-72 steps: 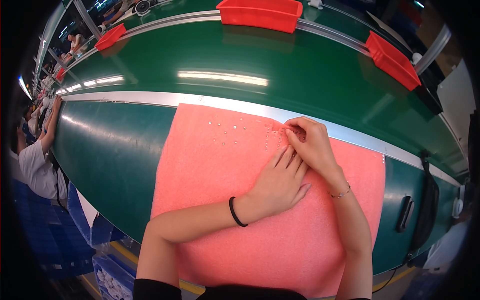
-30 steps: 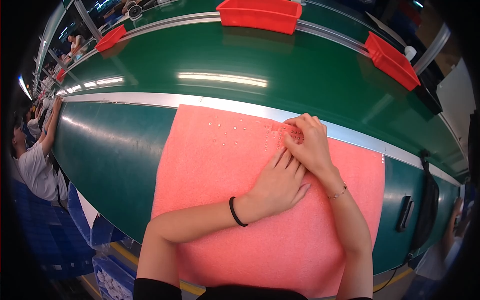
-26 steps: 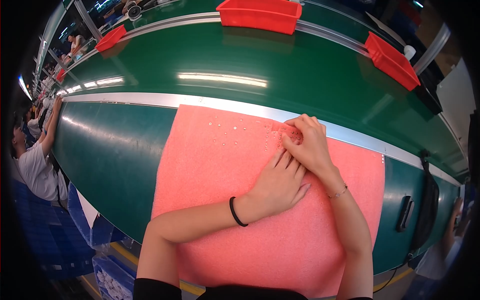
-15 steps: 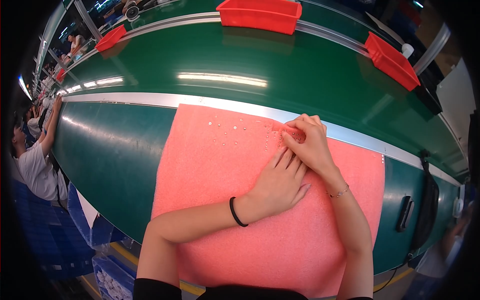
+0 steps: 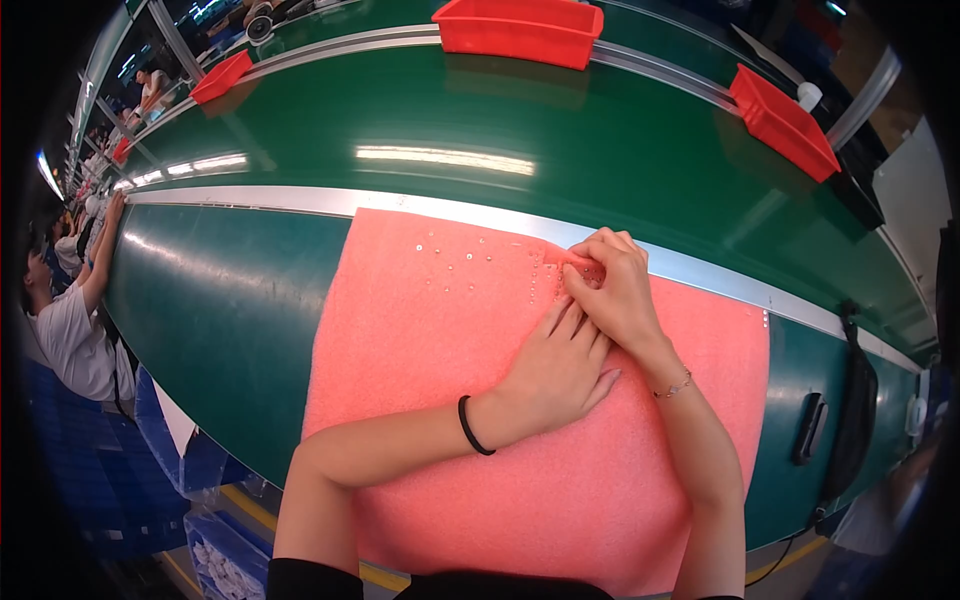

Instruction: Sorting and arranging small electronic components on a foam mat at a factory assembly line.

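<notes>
A pink fuzzy cloth (image 5: pixel 430 350) lies spread in front of me, its far edge reaching the metal rail. Flat on its middle rests my left hand (image 5: pixel 555 370), palm down, fingers stretched out and open, with the fingertips just below my right hand. My right hand (image 5: pixel 615 290) is curled at the far edge, closed in a pinch on a rumpled, raised bit of the cloth. Rows of tiny shiny beads (image 5: pixel 533 280) sit left of the pinch. More small round pieces (image 5: pixel 469 257) are scattered on the cloth's upper left. What lies under my right fingers is partly hidden.
Beyond the rail (image 5: pixel 300 198) runs a green belt (image 5: pixel 330 110). Red bins stand along its far side: one in the middle (image 5: pixel 515 40), one at right (image 5: pixel 785 125), one at left (image 5: pixel 220 78). A black object (image 5: pixel 810 428) lies right of the cloth. Another person (image 5: pixel 75 330) works at far left.
My right hand has shifted very slightly to the left, still pinching at the cloth's far edge. My left hand stays in place.
</notes>
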`<state>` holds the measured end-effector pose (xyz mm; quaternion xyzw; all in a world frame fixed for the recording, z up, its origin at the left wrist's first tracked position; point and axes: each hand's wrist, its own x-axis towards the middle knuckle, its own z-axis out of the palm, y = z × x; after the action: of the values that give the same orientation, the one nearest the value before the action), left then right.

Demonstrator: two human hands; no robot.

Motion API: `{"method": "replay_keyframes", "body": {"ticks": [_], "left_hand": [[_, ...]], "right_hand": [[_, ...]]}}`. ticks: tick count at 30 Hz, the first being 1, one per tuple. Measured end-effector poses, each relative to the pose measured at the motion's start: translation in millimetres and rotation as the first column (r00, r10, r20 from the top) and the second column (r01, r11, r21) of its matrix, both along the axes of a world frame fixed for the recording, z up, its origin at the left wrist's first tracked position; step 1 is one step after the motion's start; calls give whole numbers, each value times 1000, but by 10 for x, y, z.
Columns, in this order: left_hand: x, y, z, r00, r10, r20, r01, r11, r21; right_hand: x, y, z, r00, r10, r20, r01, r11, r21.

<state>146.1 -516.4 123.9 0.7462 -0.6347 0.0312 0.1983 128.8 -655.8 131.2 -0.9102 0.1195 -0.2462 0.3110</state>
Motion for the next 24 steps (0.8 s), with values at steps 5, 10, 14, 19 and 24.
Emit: {"method": "replay_keyframes", "body": {"ticks": [5, 10, 14, 19, 24], "left_hand": [[1, -1, -9, 1000, -3, 1, 3, 1000, -19], [-2, -7, -8, 1000, 1, 12, -1, 1000, -9], [0, -5, -15, 1000, 9, 14, -9, 1000, -11], [-2, -1, -3, 1000, 9, -4, -9, 1000, -15], [-3, -1, -12, 1000, 9, 6, -9, 999, -39]], "right_hand": [[2, -10, -5, 1000, 11, 0, -11, 1000, 14], [-16, -51, 4, 1000, 31, 5, -31, 990, 140], [-13, -41, 49, 999, 46, 23, -49, 984, 170], [-16, -63, 60, 997, 68, 34, -73, 979, 188], [-18, -61, 59, 997, 77, 30, -81, 975, 207]]}}
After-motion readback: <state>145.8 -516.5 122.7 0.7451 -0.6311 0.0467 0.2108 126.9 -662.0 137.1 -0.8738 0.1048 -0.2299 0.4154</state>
